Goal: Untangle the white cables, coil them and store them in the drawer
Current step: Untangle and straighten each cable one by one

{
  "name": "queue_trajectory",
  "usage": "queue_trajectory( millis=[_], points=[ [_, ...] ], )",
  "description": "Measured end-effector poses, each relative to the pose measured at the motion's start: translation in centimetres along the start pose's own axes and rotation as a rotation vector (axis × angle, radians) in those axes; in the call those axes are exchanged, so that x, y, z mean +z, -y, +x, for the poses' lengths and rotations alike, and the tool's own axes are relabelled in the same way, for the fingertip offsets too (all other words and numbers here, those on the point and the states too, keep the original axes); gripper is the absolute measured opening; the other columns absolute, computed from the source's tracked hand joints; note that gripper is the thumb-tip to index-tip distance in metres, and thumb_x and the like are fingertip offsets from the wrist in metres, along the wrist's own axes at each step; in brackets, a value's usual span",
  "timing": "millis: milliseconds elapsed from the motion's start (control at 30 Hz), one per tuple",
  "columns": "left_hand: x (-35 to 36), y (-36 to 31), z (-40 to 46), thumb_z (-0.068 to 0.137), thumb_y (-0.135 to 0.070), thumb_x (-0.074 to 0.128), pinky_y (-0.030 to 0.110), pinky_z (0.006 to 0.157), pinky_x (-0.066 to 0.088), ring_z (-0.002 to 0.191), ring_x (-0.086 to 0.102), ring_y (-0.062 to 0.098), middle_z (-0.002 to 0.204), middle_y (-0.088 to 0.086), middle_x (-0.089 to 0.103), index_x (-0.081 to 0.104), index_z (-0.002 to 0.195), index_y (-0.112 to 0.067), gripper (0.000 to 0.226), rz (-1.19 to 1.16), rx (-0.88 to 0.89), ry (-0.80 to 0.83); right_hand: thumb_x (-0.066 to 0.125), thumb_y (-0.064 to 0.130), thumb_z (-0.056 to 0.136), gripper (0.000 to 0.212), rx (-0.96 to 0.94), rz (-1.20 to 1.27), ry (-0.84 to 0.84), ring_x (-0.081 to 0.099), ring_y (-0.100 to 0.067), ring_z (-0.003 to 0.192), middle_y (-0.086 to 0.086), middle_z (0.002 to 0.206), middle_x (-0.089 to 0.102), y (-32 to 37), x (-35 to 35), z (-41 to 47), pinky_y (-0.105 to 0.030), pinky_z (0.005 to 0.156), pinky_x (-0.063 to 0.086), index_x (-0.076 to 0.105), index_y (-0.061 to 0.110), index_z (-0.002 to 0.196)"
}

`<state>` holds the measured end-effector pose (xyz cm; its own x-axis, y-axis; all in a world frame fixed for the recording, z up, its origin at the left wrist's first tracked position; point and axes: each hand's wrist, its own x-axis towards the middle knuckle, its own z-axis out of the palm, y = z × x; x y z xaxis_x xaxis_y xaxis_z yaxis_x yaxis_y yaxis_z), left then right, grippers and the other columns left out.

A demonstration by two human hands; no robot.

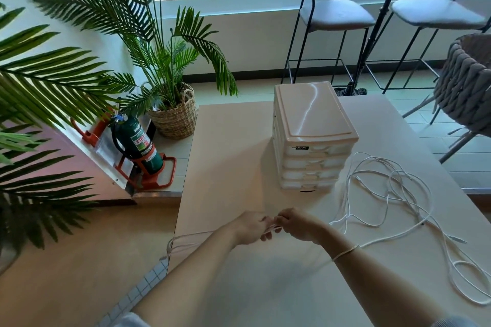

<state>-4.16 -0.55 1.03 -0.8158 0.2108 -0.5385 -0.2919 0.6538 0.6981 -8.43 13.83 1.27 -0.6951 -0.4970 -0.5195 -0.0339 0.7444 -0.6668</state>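
- Head view showed the white cables point(393, 194) lying in loose, crossed loops on the right part of the worktop point(225, 141), just beside the drawer unit point(310, 138) and reaching toward the near right edge.
- One strand of the cables ran from this heap to the hands, and another part hung in a loop over the left edge of the worktop.
- The left hand point(251, 228) and the right hand point(299, 224) were close together above the middle of the worktop, their fingertips almost touching.
- The fingers of both hands were curled narrow and pinched the same strand between them; how exactly each finger lay I could not tell.
- I judged that the step in hand was the untangling, or the very start of a first coil, because most of the cable was still spread and crossed.
- The next move probably called for pulling the strand through slowly, so the loops on the right would open and not tighten into a knot.
- All drawers of the unit looked closed, so one had to be opened before storing.
- A fire extinguisher point(138, 143) and a potted palm point(172, 114) stood on the floor at the left.
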Motion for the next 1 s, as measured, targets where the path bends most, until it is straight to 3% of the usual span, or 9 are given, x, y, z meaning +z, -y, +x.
queue_trajectory(
  millis=[67,200,300,400,600,733,800,900,1000],
  points=[
    [0.2,0.2,0.0,0.101,-0.027,0.034,0.023,0.066,0.039,0.062,0.049,0.009,0.071,-0.004,0.054,0.056,0.09,-0.019,0.026,-0.04,0.006,0.028,0.042,0.018,0.096,0.036,0.03,0.074,0.042,0.037,-0.006,0.054,0.004,0.066,0.052,-0.3,-0.2,0.0,-0.016,0.05,0.029,0.054,0.023,0.062],
    [0.1,0.3,0.2,0.099,-0.027,0.041,0.015,0.055,0.033,0.062,0.04,0.008,0.066,-0.008,0.045,0.053,0.079,-0.021,0.025,0.064,0.013,-0.035,0.05,0.021,0.094,0.024,0.077,0.223,0.155,0.032,-0.007,0.045,0.004,0.057,0.048,-0.8,-0.6,-0.4,-0.018,0.043,0.022,0.066,0.01,0.08],
    [0.1,0.5,0.2,0.099,-0.021,0.041,0.017,0.058,0.033,0.073,0.043,0.017,0.067,-0.007,0.045,0.062,0.094,-0.011,0.024,0.079,0.006,-0.043,0.048,0.01,0.094,0.024,0.064,0.269,0.229,0.048,-0.007,0.039,0.005,0.052,0.061,-1.3,-1.5,-0.8,-0.02,0.042,0.03,0.066,0.007,0.078],
    [0.3,0.5,0.0,0.099,-0.022,0.041,0.015,0.056,0.032,0.067,0.041,0.012,0.069,-0.008,0.045,0.06,0.094,-0.016,0.021,0.099,0.007,-0.024,0.048,0.011,0.093,0.026,0.069,0.189,0.243,0.055,-0.006,0.041,0.005,0.055,0.066,-1.4,-2.2,-1.1,-0.021,0.045,0.036,0.065,0.011,0.073],
    [-0.7,0.7,0.0,0.1,-0.023,0.04,0.023,0.063,0.03,0.084,0.045,0.014,0.091,0.004,0.052,0.062,0.104,-0.006,0.028,0.165,-0.021,-0.11,0.041,0.024,0.099,0.036,0.084,0.162,0.173,0.032,-0.009,0.047,0.003,0.056,0.045,-0.9,-1.2,-0.8,-0.02,0.045,0.023,0.061,0.016,0.07],
    [-0.6,0.8,0.3,0.099,-0.021,0.042,0.011,0.057,0.032,0.085,0.045,0.014,0.091,0.006,0.058,0.063,0.104,-0.005,0.027,0.126,-0.033,-0.159,0.042,0.023,0.097,0.034,0.084,0.059,0.236,0.031,-0.008,0.05,0.004,0.058,0.041,-0.3,-1.0,-1.0,-0.02,0.047,0.023,0.054,0.018,0.066],
    [-0.5,0.8,0.2,0.098,-0.02,0.043,0.01,0.056,0.03,0.081,0.044,0.016,0.079,0.0,0.052,0.064,0.101,-0.01,0.023,0.108,-0.023,-0.136,0.043,0.021,0.097,0.035,0.077,0.072,0.186,0.032,-0.008,0.051,0.003,0.058,0.041,-0.2,-1.2,-1.1,-0.017,0.046,0.024,0.051,0.017,0.064],
    [-0.4,0.6,-0.1,0.098,-0.022,0.044,0.013,0.059,0.032,0.076,0.042,0.014,0.075,-0.005,0.047,0.064,0.099,-0.01,0.023,0.105,0.012,-0.026,0.044,0.012,0.097,0.037,0.087,0.332,0.026,0.033,-0.007,0.052,0.0,0.059,0.043,-0.4,-1.0,-0.5,-0.011,0.043,0.026,0.049,0.012,0.061],
    [-0.6,0.5,-0.2,0.098,-0.023,0.044,0.013,0.059,0.032,0.063,0.04,0.005,0.07,-0.01,0.045,0.061,0.093,-0.018,0.018,0.129,0.027,0.019,0.052,0.01,0.092,0.041,0.06,0.378,-0.147,0.034,-0.01,0.052,0.005,0.049,0.045,-0.7,0.0,0.3,-0.021,0.05,0.027,0.05,0.016,0.052]
  ],
)
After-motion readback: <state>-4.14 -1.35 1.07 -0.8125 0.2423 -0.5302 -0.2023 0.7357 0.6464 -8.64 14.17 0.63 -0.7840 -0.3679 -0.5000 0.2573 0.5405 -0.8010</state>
